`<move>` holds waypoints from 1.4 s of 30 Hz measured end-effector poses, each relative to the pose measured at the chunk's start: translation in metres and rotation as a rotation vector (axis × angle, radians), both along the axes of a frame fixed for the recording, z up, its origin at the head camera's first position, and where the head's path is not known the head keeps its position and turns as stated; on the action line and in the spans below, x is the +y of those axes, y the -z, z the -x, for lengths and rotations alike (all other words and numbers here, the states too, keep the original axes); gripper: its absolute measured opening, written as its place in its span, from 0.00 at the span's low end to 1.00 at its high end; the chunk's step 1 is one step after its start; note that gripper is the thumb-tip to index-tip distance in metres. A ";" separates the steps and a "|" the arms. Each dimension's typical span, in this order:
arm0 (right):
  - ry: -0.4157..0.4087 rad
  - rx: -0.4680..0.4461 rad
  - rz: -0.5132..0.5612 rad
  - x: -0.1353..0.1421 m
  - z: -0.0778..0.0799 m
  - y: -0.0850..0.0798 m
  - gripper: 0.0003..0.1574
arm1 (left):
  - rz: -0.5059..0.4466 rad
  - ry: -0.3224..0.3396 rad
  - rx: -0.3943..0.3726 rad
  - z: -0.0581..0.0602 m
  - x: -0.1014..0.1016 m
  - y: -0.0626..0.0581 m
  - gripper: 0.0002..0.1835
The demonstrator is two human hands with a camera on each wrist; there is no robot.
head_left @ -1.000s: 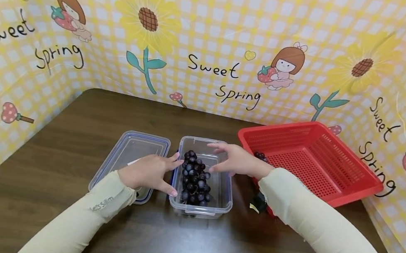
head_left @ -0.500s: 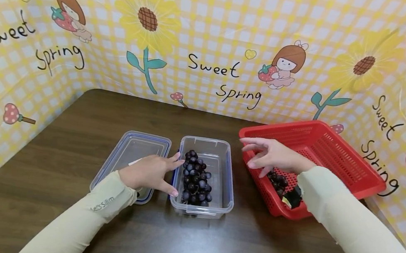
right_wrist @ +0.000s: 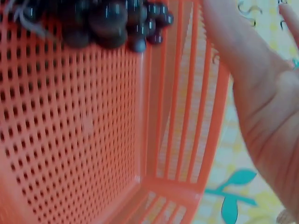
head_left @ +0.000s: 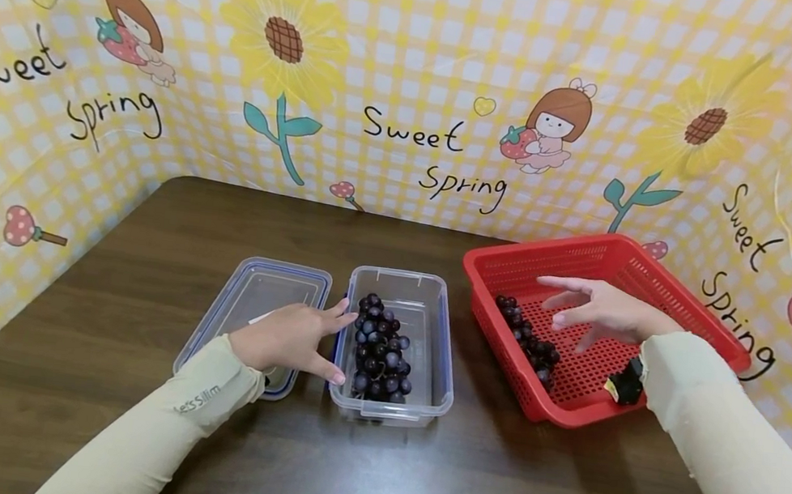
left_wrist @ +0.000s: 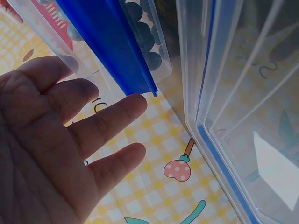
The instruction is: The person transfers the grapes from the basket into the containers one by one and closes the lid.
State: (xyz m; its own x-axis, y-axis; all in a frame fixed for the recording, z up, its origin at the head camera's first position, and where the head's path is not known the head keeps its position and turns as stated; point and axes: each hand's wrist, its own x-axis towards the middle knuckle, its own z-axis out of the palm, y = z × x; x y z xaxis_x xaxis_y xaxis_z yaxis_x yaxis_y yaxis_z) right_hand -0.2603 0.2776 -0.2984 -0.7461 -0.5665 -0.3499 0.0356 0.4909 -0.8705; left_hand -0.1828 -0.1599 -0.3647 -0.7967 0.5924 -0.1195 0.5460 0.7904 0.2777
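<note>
A bunch of dark grapes (head_left: 382, 351) lies along the left side of the clear plastic food container (head_left: 432, 349), which has a blue-edged rim. My left hand (head_left: 293, 339), fingers spread, rests at the container's left wall; the left wrist view shows its fingertips beside a blue side flap (left_wrist: 110, 42). Over the red plastic basket (head_left: 689, 313) hovers my right hand (head_left: 601, 313), fingers extended and holding nothing. A second bunch of grapes (head_left: 528, 339) lies along the basket's left inner side, left of that hand; the right wrist view shows these grapes (right_wrist: 107, 23) on the perforated floor.
The container's clear lid (head_left: 274, 282) with a blue seal lies left of the container, partly under my left hand. A brown wooden table (head_left: 369, 480) carries everything. A yellow checked cloth (head_left: 418, 54) rises behind and on both sides.
My right hand has moved right, from above the container across to above the basket, uncovering the grapes there. My left hand and the grapes in the container have stayed put.
</note>
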 end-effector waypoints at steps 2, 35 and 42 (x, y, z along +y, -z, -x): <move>0.026 0.001 -0.030 0.007 0.003 0.000 0.48 | -0.002 -0.002 -0.004 0.000 0.000 0.000 0.52; 0.097 -0.139 -0.063 0.019 0.033 0.035 0.57 | 0.014 0.000 0.026 -0.001 0.001 -0.004 0.51; -0.033 -0.212 -0.261 0.000 0.036 0.040 0.59 | -0.012 -0.010 -0.013 -0.001 0.001 -0.002 0.51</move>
